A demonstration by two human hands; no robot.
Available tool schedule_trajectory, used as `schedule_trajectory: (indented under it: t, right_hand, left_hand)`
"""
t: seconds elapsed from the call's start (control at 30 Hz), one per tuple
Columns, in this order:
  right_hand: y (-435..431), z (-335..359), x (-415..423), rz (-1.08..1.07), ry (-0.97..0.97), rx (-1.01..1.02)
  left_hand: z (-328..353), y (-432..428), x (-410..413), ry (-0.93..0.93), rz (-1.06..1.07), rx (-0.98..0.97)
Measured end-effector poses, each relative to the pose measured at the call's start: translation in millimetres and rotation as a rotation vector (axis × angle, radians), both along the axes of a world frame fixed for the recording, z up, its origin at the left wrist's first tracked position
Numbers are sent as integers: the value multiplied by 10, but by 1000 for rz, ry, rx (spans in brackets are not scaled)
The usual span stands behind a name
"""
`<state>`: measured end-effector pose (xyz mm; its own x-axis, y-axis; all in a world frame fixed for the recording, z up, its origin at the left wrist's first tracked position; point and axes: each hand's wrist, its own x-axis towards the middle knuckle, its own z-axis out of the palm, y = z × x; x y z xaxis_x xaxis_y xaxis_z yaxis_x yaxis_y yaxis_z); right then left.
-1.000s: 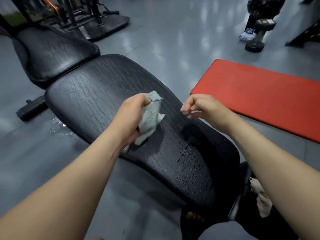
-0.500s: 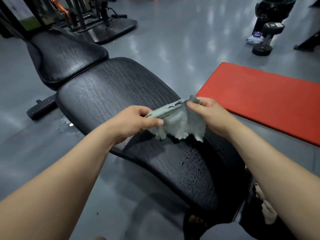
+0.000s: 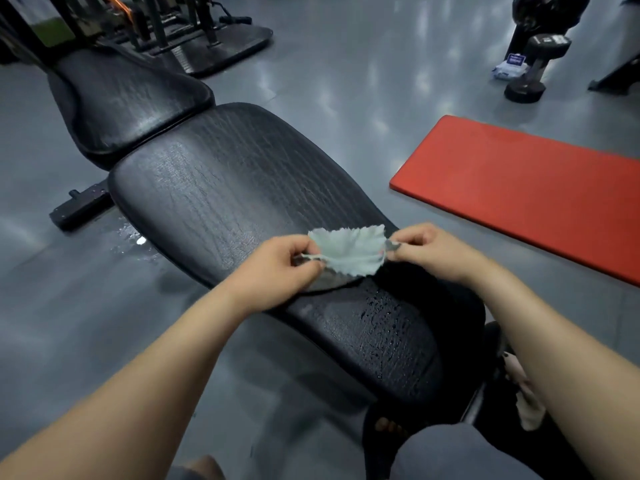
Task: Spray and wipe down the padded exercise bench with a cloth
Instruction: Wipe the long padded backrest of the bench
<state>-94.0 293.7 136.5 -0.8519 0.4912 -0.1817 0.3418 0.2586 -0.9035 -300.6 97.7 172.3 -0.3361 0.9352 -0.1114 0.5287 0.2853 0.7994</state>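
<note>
A long black padded bench (image 3: 221, 188) runs from the near right to the far left, with a second black pad (image 3: 121, 98) behind it. Spray droplets glisten on the bench's near end (image 3: 377, 323). A small pale grey-green cloth (image 3: 349, 252) is stretched just above the middle of the bench. My left hand (image 3: 277, 268) pinches its left edge and my right hand (image 3: 433, 251) pinches its right edge. No spray bottle is in view.
A red mat (image 3: 519, 188) lies on the grey floor to the right. A dumbbell (image 3: 533, 64) stands at the far right beside a small white pack. Gym machine frames (image 3: 180, 32) stand at the back left. A wet patch (image 3: 135, 244) lies under the bench's left side.
The cloth was bunched in my left hand alone. My right hand has come in and taken its other edge, and both hands have pulled it out flat over the bench.
</note>
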Motion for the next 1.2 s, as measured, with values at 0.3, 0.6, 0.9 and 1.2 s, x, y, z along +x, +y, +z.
schedule_trajectory:
  t: [0.3, 0.6, 0.9, 1.2]
  right_hand:
    - [54, 16, -318, -298, -158, 399]
    - [-539, -335, -679, -221, -326, 724]
    - [-708, -598, -361, 29, -434, 806]
    - [-806, -710, 278, -42, -542, 702]
  left_hand:
    - [-125, 291, -41, 401, 159, -157]
    - [-275, 214, -60, 502, 97, -73]
    - [-525, 148, 134, 628, 187, 144]
    - [-723, 188, 334, 724, 48, 100]
